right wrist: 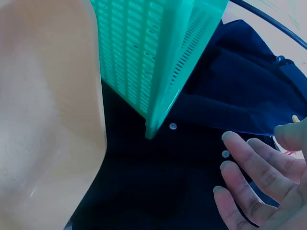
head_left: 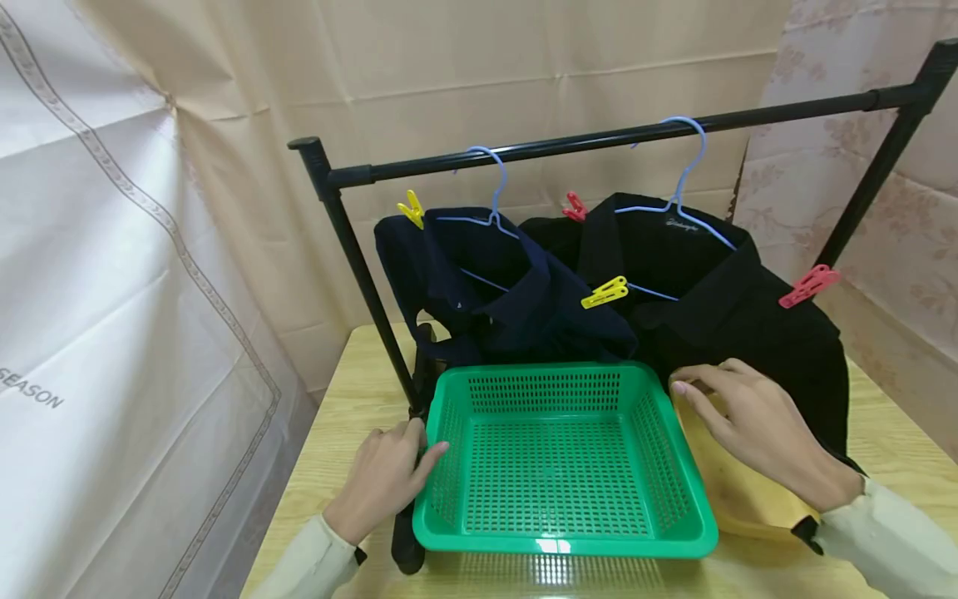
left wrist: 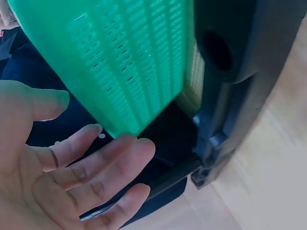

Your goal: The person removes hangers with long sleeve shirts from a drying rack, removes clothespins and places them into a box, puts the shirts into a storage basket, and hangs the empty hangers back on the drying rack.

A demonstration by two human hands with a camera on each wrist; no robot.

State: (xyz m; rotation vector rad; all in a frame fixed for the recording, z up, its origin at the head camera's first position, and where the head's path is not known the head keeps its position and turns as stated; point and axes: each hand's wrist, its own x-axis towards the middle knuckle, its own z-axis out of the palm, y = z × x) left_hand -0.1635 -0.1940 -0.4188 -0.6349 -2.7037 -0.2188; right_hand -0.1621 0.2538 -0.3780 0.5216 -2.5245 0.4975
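An empty green plastic basket [head_left: 565,546] with slotted walls stands at the front of the table. At its left rim is my left hand [head_left: 385,474], the thumb reaching over the edge; in the left wrist view its fingers [left wrist: 108,179] are loosely bent around nothing. My right hand [head_left: 756,424] hovers over a yellow basin [head_left: 741,495] right of the basket, partly covering it. Its fingers [right wrist: 261,177] are relaxed and spread in front of the dark cloth. Behind the basket hang a navy shirt [head_left: 557,312] and a black shirt [head_left: 778,366].
Blue hangers [head_left: 497,179] hold both shirts on a black rack [head_left: 584,144]. Yellow clothespins [head_left: 606,292] and red clothespins [head_left: 809,286] grip the shirts' shoulders. The rack's left foot [head_left: 407,541] lies beside the basket on the wooden table [head_left: 329,441]. Curtains [head_left: 247,125] surround the table.
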